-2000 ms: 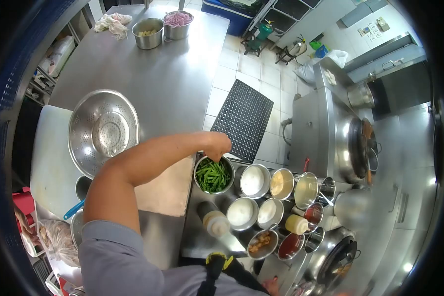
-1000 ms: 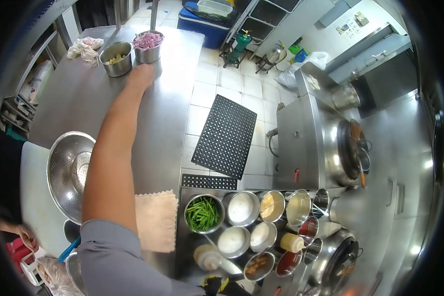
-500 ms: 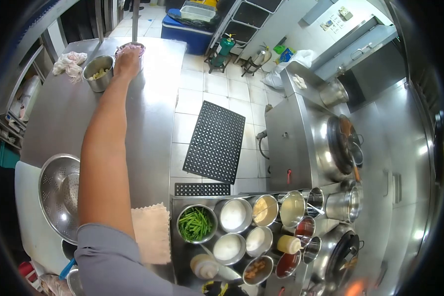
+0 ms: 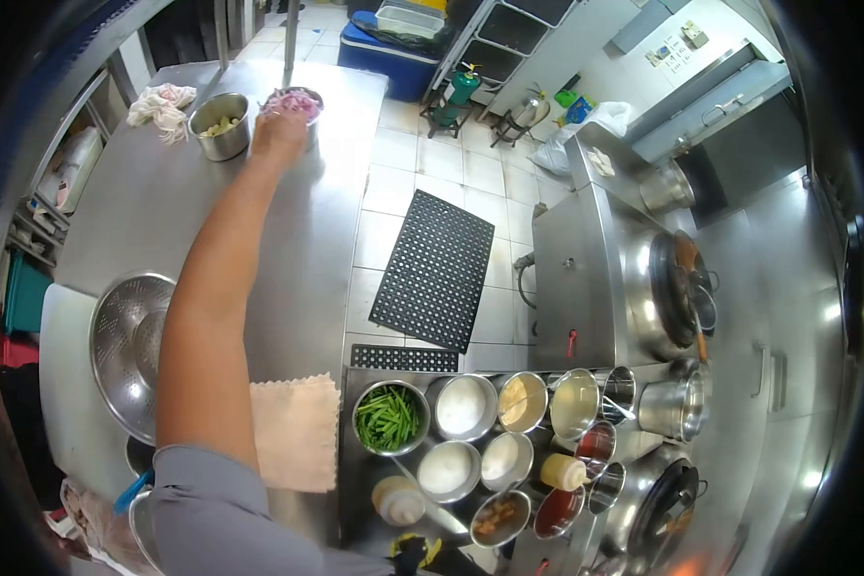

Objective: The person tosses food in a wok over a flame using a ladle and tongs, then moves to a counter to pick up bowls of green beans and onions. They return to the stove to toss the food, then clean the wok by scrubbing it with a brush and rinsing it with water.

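Observation:
My left hand (image 4: 280,134) reaches to the far end of the steel table (image 4: 125,216), its arm stretched out. It is closed at the near rim of a metal pot (image 4: 312,136) heaped with sliced purple onion (image 4: 298,104). The fingertips are partly hidden, so the exact grip is hard to see. Left of it stands a second metal pot (image 4: 223,146) with pale yellowish chunks inside. Beside that pot lies a crumpled white cloth (image 4: 163,106). My right hand is out of view.
A steel colander (image 4: 115,336) and a beige cloth (image 4: 298,432) lie nearer me. On my right are a bowl of cut green vegetables (image 4: 390,418), several containers of white powder and sauces, and a squeeze bottle (image 4: 562,472). A wok station (image 4: 586,278) stands beyond the black floor mat (image 4: 432,269).
The view has shifted, moving the scene rightward and slightly up. My left hand has come slightly nearer me, and more of the onion shows beyond it. The gap between the two pots looks wider.

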The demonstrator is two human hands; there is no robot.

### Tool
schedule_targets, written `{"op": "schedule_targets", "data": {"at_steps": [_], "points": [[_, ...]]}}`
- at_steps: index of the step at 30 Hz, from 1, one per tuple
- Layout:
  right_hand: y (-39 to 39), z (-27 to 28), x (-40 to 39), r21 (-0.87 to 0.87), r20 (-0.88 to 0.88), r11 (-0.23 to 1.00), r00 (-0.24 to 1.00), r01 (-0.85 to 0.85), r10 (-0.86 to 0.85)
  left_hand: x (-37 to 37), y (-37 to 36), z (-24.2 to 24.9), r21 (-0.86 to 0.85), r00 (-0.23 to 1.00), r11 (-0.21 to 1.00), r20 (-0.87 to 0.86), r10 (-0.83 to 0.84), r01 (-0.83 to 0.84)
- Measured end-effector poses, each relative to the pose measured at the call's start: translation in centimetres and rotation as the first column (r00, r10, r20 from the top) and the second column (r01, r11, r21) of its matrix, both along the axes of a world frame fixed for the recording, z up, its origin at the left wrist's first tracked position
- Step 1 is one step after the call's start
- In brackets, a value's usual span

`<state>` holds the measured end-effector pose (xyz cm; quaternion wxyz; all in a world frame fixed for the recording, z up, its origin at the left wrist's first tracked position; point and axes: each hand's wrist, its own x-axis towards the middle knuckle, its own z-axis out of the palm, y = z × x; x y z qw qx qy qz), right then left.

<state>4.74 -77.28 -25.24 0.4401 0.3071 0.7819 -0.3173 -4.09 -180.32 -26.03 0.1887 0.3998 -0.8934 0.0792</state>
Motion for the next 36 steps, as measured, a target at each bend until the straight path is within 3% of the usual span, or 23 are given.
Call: {"op": "schedule_targets", "data": {"at_steps": [4,8,10,13,14,16,19,23,25,26,27,28,31,33,34,35,36], "points": [[0.9,1.0,0.6,-0.149,-0.05,0.988,0.998,-0.036,0.029,3.2,6.7,1.7,-0.031,0.979,0.981,0.073,-0.191,0.194],[3.2,-5.2,-2.2,-0.018,0.017,0.936,0.935,-0.353,0.353,7.2,14.3,2.8,-0.017,0.949,0.949,-0.024,-0.315,0.314],[4.6,-7.2,-2.7,0.01,0.02,0.837,0.837,-0.547,0.546,9.2,17.2,2.9,0.029,0.953,0.953,-0.021,-0.301,0.302],[6.4,-9.5,-3.0,0.049,-0.018,0.579,0.579,-0.814,0.815,11.6,19.0,2.9,0.037,0.943,0.945,0.063,-0.327,0.326],[6.6,-9.8,-3.0,0.061,-0.03,0.519,0.518,-0.853,0.855,12.0,19.5,3.0,0.016,0.937,0.937,0.01,-0.348,0.348],[6.4,-10.3,-3.3,0.049,-0.001,0.554,0.554,-0.831,0.832,12.2,20.2,3.5,-0.034,0.914,0.919,-0.097,-0.394,0.393],[4.2,-9.5,-3.8,0.031,0.04,0.684,0.684,-0.729,0.728,12.1,20.5,4.1,0.09,0.908,0.912,-0.171,-0.383,0.401],[4.8,-10.9,-3.2,-0.024,0.01,0.845,0.845,-0.534,0.534,11.4,20.2,3.9,0.157,0.919,0.953,-0.343,-0.195,0.261],[7.0,-13.2,-3.6,-0.091,0.09,0.932,0.929,-0.352,0.36,10.9,20.0,3.5,0.186,0.926,0.971,-0.371,-0.075,0.154],[9.5,-15.2,-3.8,-0.045,-0.046,0.743,0.744,-0.668,0.666,10.7,20.4,3.4,0.132,0.9,0.989,-0.436,0.004,0.059],[12.4,-17.7,-4.2,0.052,-0.158,0.458,0.446,-0.887,0.881,10.4,20.8,3.4,0.085,0.86,0.996,-0.505,0.078,-0.04],[14.7,-19.6,-4.3,0.182,-0.224,0.122,0.08,-0.976,0.971,9.9,21.1,3.3,0.046,0.807,0.989,-0.574,0.142,-0.141],[16.7,-21.4,-3.9,0.245,-0.159,-0.165,-0.208,-0.955,0.965,8.2,18.0,-1.0,0.228,0.661,0.941,-0.669,0.339,-0.252],[15.4,-18.3,-3.9,0.159,-0.114,0.075,0.058,-0.984,0.992,7.6,17.4,-1.1,0.36,0.645,0.914,-0.656,0.391,-0.188],[12.2,-13.5,-3.6,0.134,-0.068,0.209,0.201,-0.969,0.977,7.2,17.4,-0.4,0.425,0.638,0.892,-0.647,0.417,-0.151],[5.6,-4.6,-2.8,0.132,-0.015,0.312,0.312,-0.941,0.95,6.8,17.6,0.5,0.411,0.71,0.898,-0.586,0.391,-0.155],[-1.0,4.1,-1.3,0.183,0.011,0.331,0.338,-0.926,0.941,6.4,18.0,1.7,0.396,0.775,0.905,-0.518,0.362,-0.158]]}}
